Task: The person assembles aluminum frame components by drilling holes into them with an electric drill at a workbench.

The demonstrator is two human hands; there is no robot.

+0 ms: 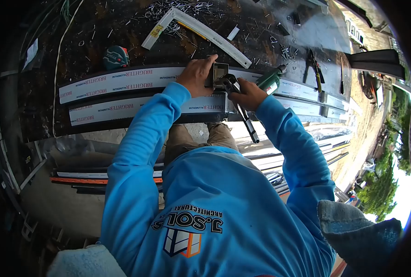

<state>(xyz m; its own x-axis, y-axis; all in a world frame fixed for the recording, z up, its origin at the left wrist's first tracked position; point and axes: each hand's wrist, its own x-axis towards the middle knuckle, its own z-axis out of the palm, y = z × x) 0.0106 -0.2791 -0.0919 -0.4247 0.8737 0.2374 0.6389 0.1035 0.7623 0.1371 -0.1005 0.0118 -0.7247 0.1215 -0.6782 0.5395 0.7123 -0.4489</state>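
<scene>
My left hand [195, 76] rests on the upper aluminium profile [122, 81] and grips a short square metal section [220, 74] that stands on it. My right hand [247, 94] is closed around a black-handled hand tool like pliers [242, 113]; its metal head touches the square section and its handle points back toward me. A second profile [113, 111] with white "BRIGHTER ALUMINIUM" film lies just below the first. Both my sleeves are blue.
A green power drill [271, 81] lies just right of my right hand. A green tape measure [115, 57], a white L-shaped frame piece [196, 27], pliers [314, 69] and several scattered screws lie on the dark workbench [99, 37]. More profiles are stacked under the bench [90, 177].
</scene>
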